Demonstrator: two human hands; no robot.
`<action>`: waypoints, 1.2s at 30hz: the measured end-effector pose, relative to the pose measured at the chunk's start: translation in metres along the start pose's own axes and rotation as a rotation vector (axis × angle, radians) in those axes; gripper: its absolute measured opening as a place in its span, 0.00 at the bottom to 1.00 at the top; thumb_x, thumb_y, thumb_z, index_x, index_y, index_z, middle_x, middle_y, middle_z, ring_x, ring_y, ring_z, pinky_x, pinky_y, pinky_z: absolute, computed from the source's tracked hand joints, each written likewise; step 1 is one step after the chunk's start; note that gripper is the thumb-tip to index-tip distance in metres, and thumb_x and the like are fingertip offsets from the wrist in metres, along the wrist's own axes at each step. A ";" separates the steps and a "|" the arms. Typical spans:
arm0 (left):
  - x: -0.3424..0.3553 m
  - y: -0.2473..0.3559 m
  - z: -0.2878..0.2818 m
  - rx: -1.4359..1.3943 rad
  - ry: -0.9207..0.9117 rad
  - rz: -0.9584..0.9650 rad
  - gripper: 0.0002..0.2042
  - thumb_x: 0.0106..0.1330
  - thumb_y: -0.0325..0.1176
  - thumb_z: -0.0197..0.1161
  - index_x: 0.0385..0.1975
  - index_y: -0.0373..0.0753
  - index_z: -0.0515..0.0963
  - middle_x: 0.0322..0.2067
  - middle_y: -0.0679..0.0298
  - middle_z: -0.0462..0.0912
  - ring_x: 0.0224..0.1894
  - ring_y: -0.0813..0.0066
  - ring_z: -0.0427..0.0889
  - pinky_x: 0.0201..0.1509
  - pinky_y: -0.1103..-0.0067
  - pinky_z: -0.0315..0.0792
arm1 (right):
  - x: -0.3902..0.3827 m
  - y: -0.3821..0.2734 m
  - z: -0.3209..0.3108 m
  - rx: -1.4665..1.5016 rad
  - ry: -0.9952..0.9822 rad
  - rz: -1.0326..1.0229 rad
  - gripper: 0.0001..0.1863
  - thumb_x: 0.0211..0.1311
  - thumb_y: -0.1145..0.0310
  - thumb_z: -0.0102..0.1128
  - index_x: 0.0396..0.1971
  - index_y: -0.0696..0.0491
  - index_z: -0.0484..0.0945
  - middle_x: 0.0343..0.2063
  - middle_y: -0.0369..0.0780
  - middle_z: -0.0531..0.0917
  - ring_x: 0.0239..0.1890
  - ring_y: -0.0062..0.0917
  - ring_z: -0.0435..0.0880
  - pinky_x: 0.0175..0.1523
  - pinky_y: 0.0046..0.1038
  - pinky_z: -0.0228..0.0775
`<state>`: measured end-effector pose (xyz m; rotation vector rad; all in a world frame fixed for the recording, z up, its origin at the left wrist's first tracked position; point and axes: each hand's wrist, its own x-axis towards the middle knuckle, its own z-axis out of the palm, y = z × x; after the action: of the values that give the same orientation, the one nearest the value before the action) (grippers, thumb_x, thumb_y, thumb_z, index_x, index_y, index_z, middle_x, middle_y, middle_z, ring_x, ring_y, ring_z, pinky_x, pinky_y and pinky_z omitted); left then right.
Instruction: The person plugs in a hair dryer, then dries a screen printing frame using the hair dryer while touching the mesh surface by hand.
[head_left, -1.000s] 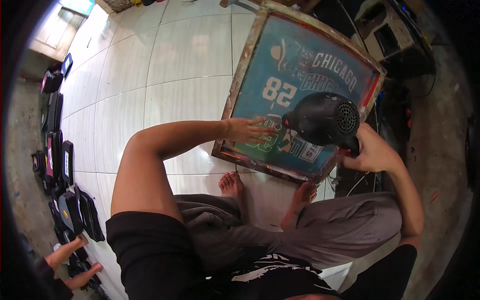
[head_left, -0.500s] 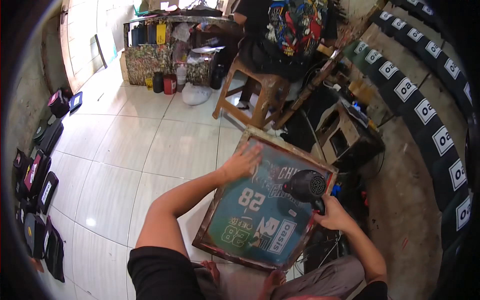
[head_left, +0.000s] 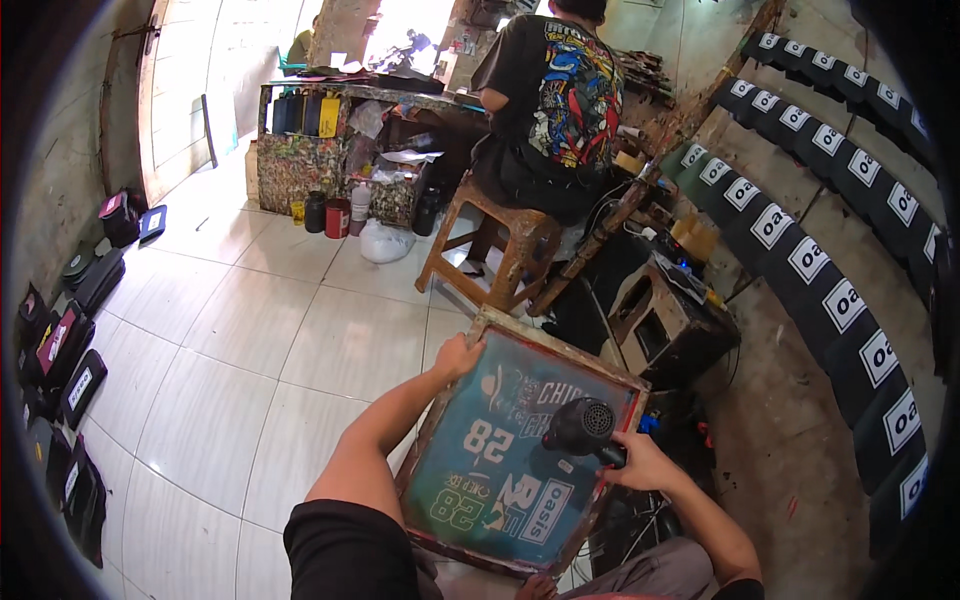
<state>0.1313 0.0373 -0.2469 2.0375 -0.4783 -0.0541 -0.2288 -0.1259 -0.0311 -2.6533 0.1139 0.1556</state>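
Note:
A wooden-framed printing screen (head_left: 560,346) with blue-green mesh and pale stencilled lettering and numbers leans, tilted, in front of my legs. My left hand (head_left: 459,357) is closed around the frame near its far left corner. In my right hand (head_left: 643,463) is a black hair dryer (head_left: 578,426), gripped by its handle. The dryer is over the right half of the mesh, with its round vented rear toward me. Whether its nozzle touches the mesh I cannot tell.
A person (head_left: 560,100) sits on a brown stool (head_left: 500,245) ahead. Beside it stands a dark box-shaped unit (head_left: 675,315). Rows of black printed pieces (head_left: 770,225) run along the right. Black pouches (head_left: 85,385) line the left wall. A cluttered workbench (head_left: 300,165) stands at the back.
My left hand has gone from spread over the mesh to holding the frame's left edge. The dryer has shifted slightly toward me and left across the mesh. The view has tilted up.

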 end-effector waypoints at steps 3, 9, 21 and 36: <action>0.004 0.001 -0.004 -0.065 -0.030 -0.050 0.37 0.60 0.64 0.59 0.40 0.24 0.78 0.41 0.36 0.82 0.47 0.43 0.82 0.51 0.60 0.73 | -0.003 -0.006 -0.006 -0.037 -0.020 0.024 0.21 0.46 0.67 0.73 0.37 0.63 0.77 0.28 0.49 0.82 0.32 0.34 0.83 0.40 0.33 0.73; 0.023 0.005 -0.003 -0.211 0.024 -0.129 0.40 0.58 0.66 0.61 0.39 0.22 0.79 0.37 0.40 0.83 0.43 0.53 0.84 0.48 0.65 0.74 | -0.002 -0.003 -0.005 -0.008 0.032 -0.031 0.28 0.48 0.65 0.72 0.47 0.64 0.76 0.37 0.53 0.83 0.44 0.41 0.84 0.49 0.35 0.72; 0.052 0.018 -0.001 -0.504 0.468 -0.170 0.38 0.63 0.47 0.60 0.64 0.21 0.58 0.56 0.35 0.73 0.59 0.49 0.76 0.63 0.65 0.67 | -0.009 -0.017 -0.008 -0.022 0.010 0.013 0.28 0.48 0.64 0.73 0.47 0.64 0.75 0.38 0.53 0.83 0.44 0.40 0.84 0.49 0.35 0.72; -0.012 -0.151 -0.128 0.108 0.424 -0.558 0.13 0.60 0.36 0.63 0.40 0.35 0.81 0.43 0.48 0.84 0.48 0.51 0.83 0.51 0.63 0.78 | 0.000 0.003 -0.001 -0.040 0.016 -0.043 0.29 0.49 0.66 0.72 0.50 0.64 0.74 0.43 0.52 0.82 0.48 0.39 0.82 0.53 0.33 0.72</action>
<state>0.1976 0.2119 -0.3141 2.1549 0.3626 0.0688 -0.2293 -0.1288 -0.0320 -2.6947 0.0592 0.1240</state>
